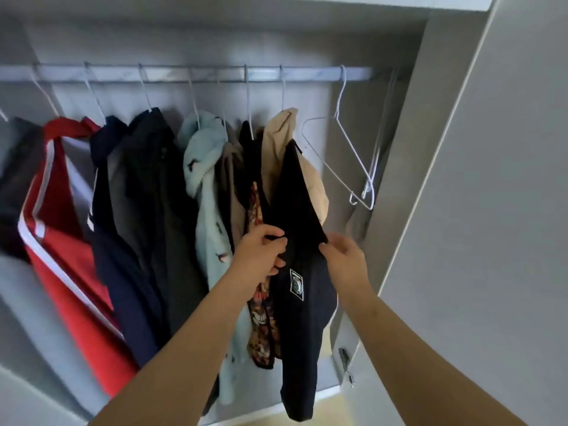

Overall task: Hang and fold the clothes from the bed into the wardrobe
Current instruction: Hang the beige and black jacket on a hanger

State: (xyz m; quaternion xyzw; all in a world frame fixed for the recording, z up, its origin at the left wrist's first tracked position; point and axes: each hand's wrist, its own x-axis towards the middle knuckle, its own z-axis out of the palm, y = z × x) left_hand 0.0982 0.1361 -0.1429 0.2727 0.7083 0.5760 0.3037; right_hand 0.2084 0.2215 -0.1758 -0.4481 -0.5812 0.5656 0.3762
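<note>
— Where does the head view put the shirt?

— The black cotton T-shirt with a small white-framed chest patch (302, 210) hangs inside the grey wardrobe (215, 38), just right of centre. Its top lies against a beige jacket (278, 142) at twelve o'clock. We cannot tell what carries it.

— And our hands?

— Our left hand (261, 256) has curled fingers pinching the shirt's edge at nine o'clock. Our right hand (345, 256) pinches the opposite edge at three o'clock.

— What else do we see there?

— Along the silver metal rail (199, 73), going towards nine o'clock, we see:
- a brown patterned garment (258, 305)
- a pale-blue fleece (206, 192)
- a dark grey coat (153, 195)
- a navy top (123, 272)
- a red garment with white trim (61, 241)

An empty white wire hanger (338, 109) hangs at two o'clock of the shirt, near the open grey door (507, 210).
</note>
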